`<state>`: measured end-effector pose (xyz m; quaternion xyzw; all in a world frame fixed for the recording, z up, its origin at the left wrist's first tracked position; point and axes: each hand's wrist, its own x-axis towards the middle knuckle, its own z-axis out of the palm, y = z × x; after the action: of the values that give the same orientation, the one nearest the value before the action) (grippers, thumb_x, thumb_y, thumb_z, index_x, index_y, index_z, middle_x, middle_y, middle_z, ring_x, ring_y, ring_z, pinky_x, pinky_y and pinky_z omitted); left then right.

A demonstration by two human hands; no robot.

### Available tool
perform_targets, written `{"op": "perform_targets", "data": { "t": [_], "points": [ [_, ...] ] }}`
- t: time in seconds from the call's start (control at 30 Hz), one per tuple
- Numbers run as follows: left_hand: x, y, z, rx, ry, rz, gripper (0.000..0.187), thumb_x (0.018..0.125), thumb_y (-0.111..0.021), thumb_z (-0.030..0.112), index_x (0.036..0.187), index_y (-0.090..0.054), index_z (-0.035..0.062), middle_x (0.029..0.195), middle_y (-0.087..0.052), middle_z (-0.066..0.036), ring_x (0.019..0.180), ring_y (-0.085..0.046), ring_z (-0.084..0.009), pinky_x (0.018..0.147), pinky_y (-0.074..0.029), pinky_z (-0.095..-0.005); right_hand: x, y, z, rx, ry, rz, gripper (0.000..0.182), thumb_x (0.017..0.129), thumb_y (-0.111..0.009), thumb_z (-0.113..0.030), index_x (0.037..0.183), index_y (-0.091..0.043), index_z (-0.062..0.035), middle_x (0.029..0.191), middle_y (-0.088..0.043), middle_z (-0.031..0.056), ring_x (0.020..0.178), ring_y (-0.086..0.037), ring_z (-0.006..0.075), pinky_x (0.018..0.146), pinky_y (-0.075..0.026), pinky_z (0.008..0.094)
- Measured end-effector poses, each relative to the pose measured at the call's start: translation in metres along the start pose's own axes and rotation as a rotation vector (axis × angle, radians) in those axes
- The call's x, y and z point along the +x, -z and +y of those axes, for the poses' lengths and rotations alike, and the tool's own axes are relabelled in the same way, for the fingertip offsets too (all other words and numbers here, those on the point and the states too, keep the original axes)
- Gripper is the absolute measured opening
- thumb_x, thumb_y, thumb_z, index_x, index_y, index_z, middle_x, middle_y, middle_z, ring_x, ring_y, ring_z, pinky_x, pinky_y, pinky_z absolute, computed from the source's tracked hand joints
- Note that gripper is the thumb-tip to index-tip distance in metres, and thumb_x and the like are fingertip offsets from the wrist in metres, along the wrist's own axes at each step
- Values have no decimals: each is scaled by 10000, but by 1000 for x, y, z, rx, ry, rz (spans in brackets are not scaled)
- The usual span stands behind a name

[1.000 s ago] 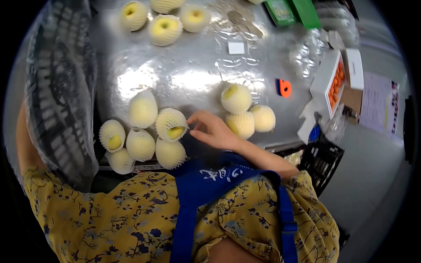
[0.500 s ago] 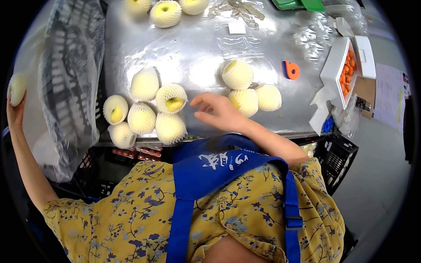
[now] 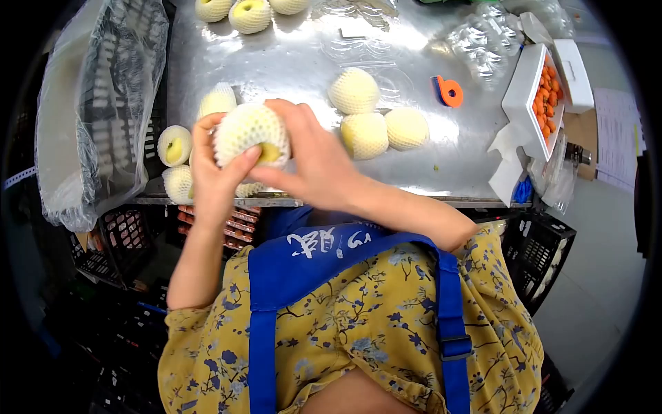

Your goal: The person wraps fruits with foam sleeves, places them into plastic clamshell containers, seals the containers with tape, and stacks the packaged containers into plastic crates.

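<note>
Both my hands are closed around a round yellow fruit in a white foam net (image 3: 249,131), above the near left part of the metal table. My left hand (image 3: 212,169) grips its left side, thumb pressed near the exposed yellow hollow. From the right, my right hand (image 3: 314,155) wraps it with the fingers over the far side. Other netted fruits lie around and partly under my hands, such as one at the left (image 3: 174,145) and one behind (image 3: 217,100). To the right of my right hand, three netted fruits (image 3: 364,135) sit together.
A plastic-lined crate (image 3: 114,117) stands at the left. An orange and blue tape dispenser (image 3: 449,92) lies on the metal table (image 3: 276,69). At the right is a white box (image 3: 514,103) of small orange fruits (image 3: 546,100). Clear plastic packaging (image 3: 483,41) and more netted fruits (image 3: 249,15) lie farther back.
My left hand has come from the far left, by the crate, to the table with the netted fruit. My right hand has moved left and closed on that same fruit.
</note>
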<state>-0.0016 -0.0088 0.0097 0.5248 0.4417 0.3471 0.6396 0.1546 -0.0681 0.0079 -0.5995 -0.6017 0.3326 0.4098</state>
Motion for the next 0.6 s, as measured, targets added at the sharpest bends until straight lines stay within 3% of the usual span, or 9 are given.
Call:
{"op": "perform_targets", "data": {
  "t": [0.17, 0.2, 0.23, 0.33, 0.43, 0.53, 0.57, 0.6],
  "points": [
    [-5, -32, -37, -46, 13, 27, 536, 798, -681, 137, 1239, -403, 15, 1115, -528, -118, 1014, -547, -194, 855, -485, -290, -12, 19, 20, -95, -63, 75, 505, 799, -652, -351, 1136, -494, -9, 917, -549, 177, 757, -585, 346, 645, -477, 412],
    [-7, -37, -33, -205, 92, 24, 555, 791, -694, 132, 1247, -397, 20, 1122, -524, -109, 1027, -539, -193, 861, -478, -290, -12, 19, 18, -84, -13, 177, 305, 820, -638, -225, 1020, -568, -5, 835, -556, 145, 690, -584, 316, 601, -475, 383],
    [-9, -42, -29, -367, 168, 19, 575, 784, -706, 127, 1255, -392, 26, 1129, -520, -100, 1040, -531, -191, 867, -472, -289, -13, 19, 20, -115, 53, 199, 254, 817, -635, -184, 989, -580, -5, 820, -556, 137, 673, -581, 304, 590, -474, 371],
    [-10, -45, -41, -438, 226, -36, 615, 754, -740, 103, 1254, -389, 33, 1133, -513, -99, 1025, -539, -183, 865, -474, -289, -19, 17, 25, -205, 220, 281, 98, 779, -631, -16, 876, -618, -9, 783, -554, 114, 614, -564, 266, 548, -466, 327],
    [-18, -50, -44, -359, 126, -26, 640, 727, -761, 82, 1247, -390, 32, 1125, -518, -103, 1014, -547, -177, 865, -478, -293, -26, 19, 35, -176, 208, 270, 92, 845, -596, -75, 910, -612, -12, 836, -594, 94, 646, -585, 225, 589, -478, 319],
    [-13, -44, -50, -399, 96, -73, 640, 694, -759, 65, 1225, -406, 17, 1102, -533, -110, 1011, -553, -183, 871, -482, -304, -31, 22, 36, 895, -428, 135, 149, 919, -525, -136, 942, -604, -12, 895, -631, 72, 728, -609, 177, 673, -500, 302],
    [-11, -40, -50, -430, 103, -109, 640, 686, -757, 57, 1222, -409, 12, 1096, -536, -111, 1013, -554, -187, 875, -481, -306, -31, 25, 36, 1089, -503, 128, 175, 933, -502, -153, 955, -600, -10, 906, -635, 71, 759, -611, 165, 702, -503, 297],
    [-11, -36, -46, -473, 166, -152, 668, 678, -758, 151, 1232, -414, 2, 1104, -543, -119, 1015, -562, -203, 907, -469, -330, -30, 27, 36, 1284, -576, 118, 200, 947, -480, -171, 969, -595, -8, 917, -638, 70, 790, -614, 153, 731, -506, 292]
  ]
}}
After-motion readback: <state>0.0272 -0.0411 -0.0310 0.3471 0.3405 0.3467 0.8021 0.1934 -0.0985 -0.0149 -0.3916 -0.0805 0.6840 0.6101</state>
